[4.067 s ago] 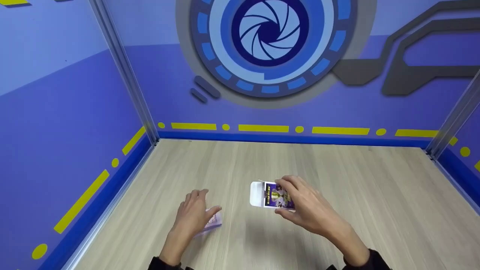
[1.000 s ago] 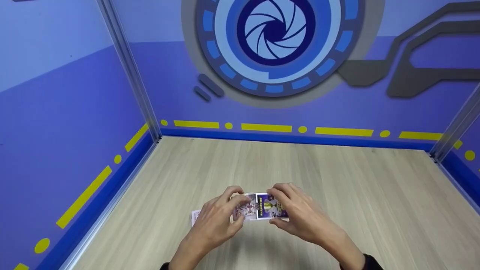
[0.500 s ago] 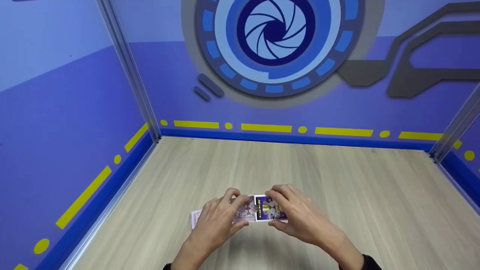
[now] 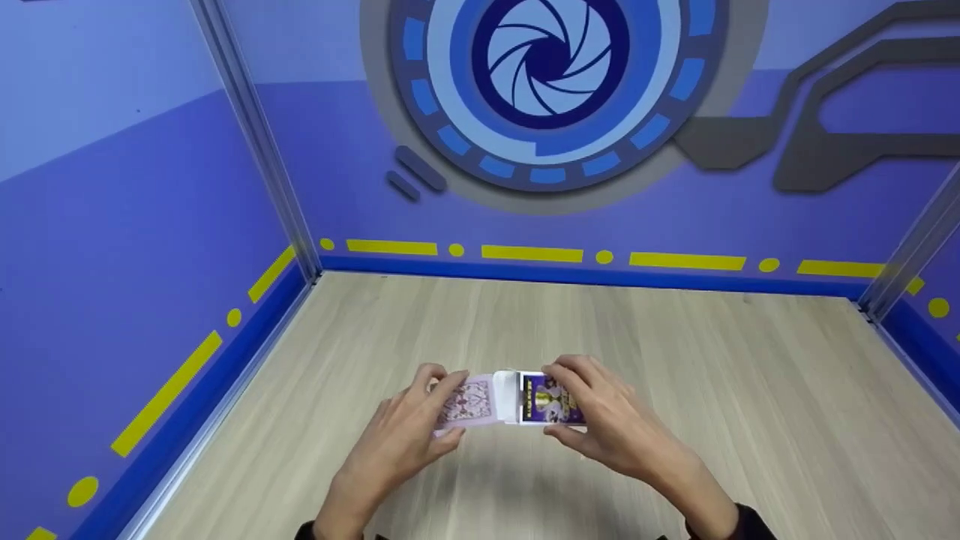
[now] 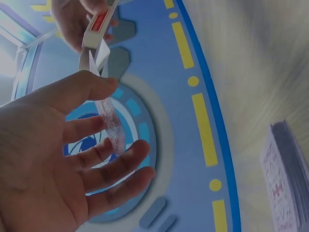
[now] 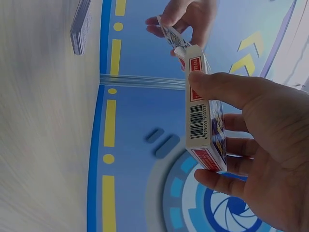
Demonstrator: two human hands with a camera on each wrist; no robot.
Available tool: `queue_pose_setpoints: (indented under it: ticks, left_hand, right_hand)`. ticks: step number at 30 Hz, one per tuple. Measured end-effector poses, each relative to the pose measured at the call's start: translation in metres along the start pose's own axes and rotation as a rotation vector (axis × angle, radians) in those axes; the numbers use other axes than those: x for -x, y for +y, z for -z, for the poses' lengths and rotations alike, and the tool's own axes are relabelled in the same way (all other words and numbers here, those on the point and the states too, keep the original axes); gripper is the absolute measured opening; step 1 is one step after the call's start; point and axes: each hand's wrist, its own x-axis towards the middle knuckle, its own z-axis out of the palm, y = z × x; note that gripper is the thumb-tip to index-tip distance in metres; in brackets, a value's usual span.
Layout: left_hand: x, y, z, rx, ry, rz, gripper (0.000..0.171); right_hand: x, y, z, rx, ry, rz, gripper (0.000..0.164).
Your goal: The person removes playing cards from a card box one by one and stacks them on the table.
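Observation:
In the head view my left hand (image 4: 405,420) pinches a thin playing card (image 4: 471,400), pink-patterned back upward, by its edges between thumb and fingers. In the right wrist view its figured face shows. My right hand (image 4: 611,412) grips a card box (image 4: 541,397) with a purple picture front; a barcode and red labels show on its side in the right wrist view. The box's white flap (image 4: 506,395) stands open toward the left hand, and the card's end reaches it. A deck of cards (image 5: 282,179) rests on the table below the left hand, hidden by that hand in the head view.
The wood-grain table (image 4: 712,360) is enclosed by a blue back wall (image 4: 322,165) and a left side wall (image 4: 97,262), both with yellow markings. Metal posts (image 4: 251,135) stand in the corners.
Over the last half second my left hand has drawn the card leftward from the box mouth, baring the flap. Both hands rose slightly. About four seconds ago the left hand was over the deck.

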Motion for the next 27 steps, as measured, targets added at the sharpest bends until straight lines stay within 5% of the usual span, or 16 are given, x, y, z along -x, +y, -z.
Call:
queue_pose_setpoints:
  ticks: [9,16,27]
  left_hand:
    - [0.005,-0.029,0.015,0.019,0.038,0.137,0.063]
    - [0.009,-0.046,0.02,0.028,0.057,0.179,0.062]
    - [0.009,-0.049,0.009,0.09,-0.147,0.298,0.065]
  right_hand:
    - [-0.001,0.009,0.006,0.025,0.068,-0.016,0.073]
    - [-0.001,0.012,0.008,0.036,0.089,-0.018,0.072]
    - [0.001,0.013,0.009,0.047,0.095,-0.016,0.071]
